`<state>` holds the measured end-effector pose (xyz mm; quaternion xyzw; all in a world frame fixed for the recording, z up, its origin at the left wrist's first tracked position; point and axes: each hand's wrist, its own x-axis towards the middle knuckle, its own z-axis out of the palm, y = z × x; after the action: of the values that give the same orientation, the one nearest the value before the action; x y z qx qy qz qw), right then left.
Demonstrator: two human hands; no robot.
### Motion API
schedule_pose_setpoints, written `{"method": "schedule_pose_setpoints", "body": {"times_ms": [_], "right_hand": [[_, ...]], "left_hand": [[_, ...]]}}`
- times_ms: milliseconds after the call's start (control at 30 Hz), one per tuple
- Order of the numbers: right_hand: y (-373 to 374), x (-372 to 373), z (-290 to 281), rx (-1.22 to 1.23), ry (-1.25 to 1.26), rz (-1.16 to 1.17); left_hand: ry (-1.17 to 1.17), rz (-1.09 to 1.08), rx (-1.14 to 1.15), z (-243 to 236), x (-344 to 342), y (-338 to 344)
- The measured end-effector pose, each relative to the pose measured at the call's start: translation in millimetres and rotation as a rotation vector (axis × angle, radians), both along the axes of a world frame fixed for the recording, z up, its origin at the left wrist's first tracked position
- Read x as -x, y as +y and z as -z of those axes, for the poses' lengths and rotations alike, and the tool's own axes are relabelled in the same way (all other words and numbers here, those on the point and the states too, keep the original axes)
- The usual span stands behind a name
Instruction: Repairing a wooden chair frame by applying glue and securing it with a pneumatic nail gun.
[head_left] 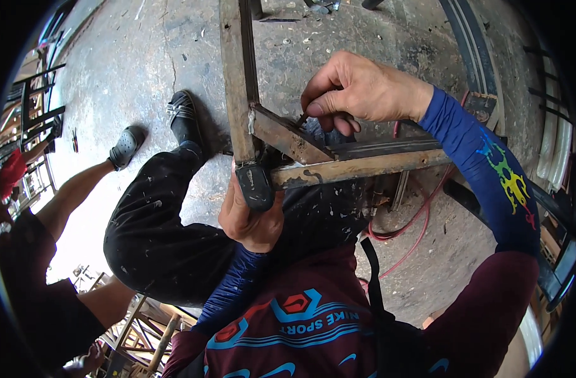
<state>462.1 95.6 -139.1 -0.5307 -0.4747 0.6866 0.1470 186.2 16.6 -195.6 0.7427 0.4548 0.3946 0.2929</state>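
Note:
A worn wooden frame (370,165) lies across my lap, its corner toward me and a short diagonal brace (292,141) set inside that corner. The end of the corner carries a black block-shaped foot (255,186). My left hand (253,227) is closed around this corner from below, fingers and thumb on either side of the foot. Above the brace, my right hand (354,91) pinches a small dark thin piece (302,120), perhaps a screw, between thumb and forefinger. Its lower end is at the brace's inner edge; whether it enters the wood cannot be made out.
A pink-red hose (420,220) curls on the concrete floor (156,57) to the right. Another person's leg and grey clog (127,147) are at the left. A dark frame part (467,44) stands at the upper right, with long pale tubes (560,151) farther right.

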Motion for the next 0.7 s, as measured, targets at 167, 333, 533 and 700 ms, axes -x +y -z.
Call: {"method": "schedule_pose_setpoints", "body": {"times_ms": [167, 333, 533, 700], "right_hand": [[4.5, 0.1, -3.5, -0.055, -0.024, -0.062], [13.0, -2.2, -9.6, -0.442, -0.252, -0.362], [0.2, 5.7, 6.1, -0.751, -0.373, -0.421], [-15.3, 7.6, 4.5, -0.650, -0.152, -0.335]], "left_hand": [[-0.031, 0.011, -0.024, 1.8, -0.6, -2.2], [0.029, 0.033, -0.037, -1.8, 2.6, -1.6], [0.017, 0.030, 0.021, -10.5, 0.8, 0.0], [0.073, 0.049, 0.021, -17.6, 5.5, 5.7]]}}
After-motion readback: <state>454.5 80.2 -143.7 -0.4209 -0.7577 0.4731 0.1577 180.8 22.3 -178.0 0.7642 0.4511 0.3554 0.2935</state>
